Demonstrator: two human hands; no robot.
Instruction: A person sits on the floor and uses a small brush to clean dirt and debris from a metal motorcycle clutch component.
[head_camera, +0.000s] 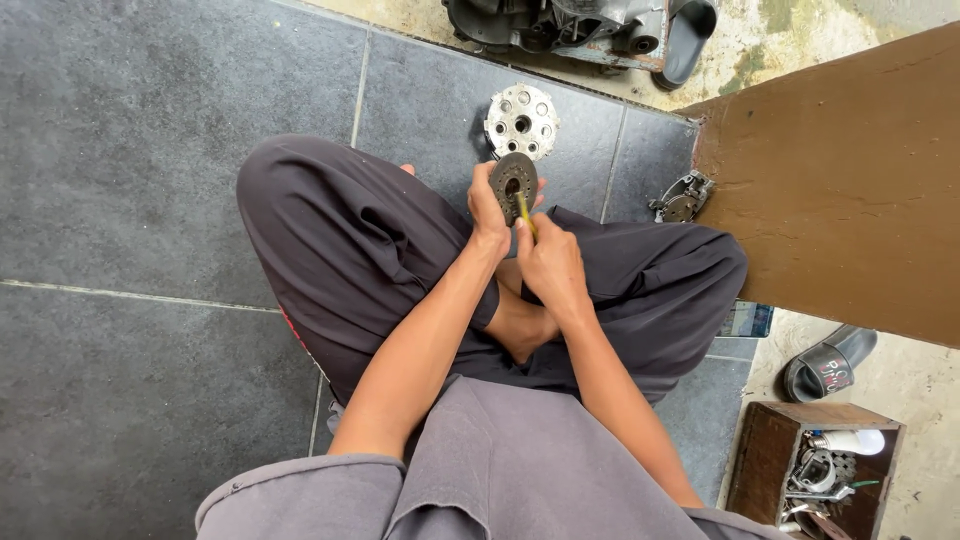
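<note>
Setting: dark grey tiled floor (130, 150) with pale grout lines; a brown wall or panel (850, 180) rises at the floor's right edge.
Posture: the person sits cross-legged on the tiles, both forearms reaching forward over the lap.
Left hand (487, 212): fingers curled around the rim of a dark perforated disc (513, 178), holding it upright, facing the camera, above the knees.
Right hand (548, 262): fingers pressed together in a pinch on a slim yellow-handled tool (524, 212), whose tip sits at the disc's central hole.
Step in hand: apparently picking or scraping at the disc's centre while the other hand steadies it.
Next move calls for: judged from the grip, a firm hold on the rim and small, controlled strokes so the tip does not slip towards the holding fingers.
Nearby parts: a silver drilled hub (521, 121) lies on the tile just beyond the disc; a small metal bracket (681, 197) rests by the panel's foot.
Far edge: an engine casing (560, 28).
Near right corner: a wooden box of tools (815, 470); a black sandal (828, 362) beside it.
</note>
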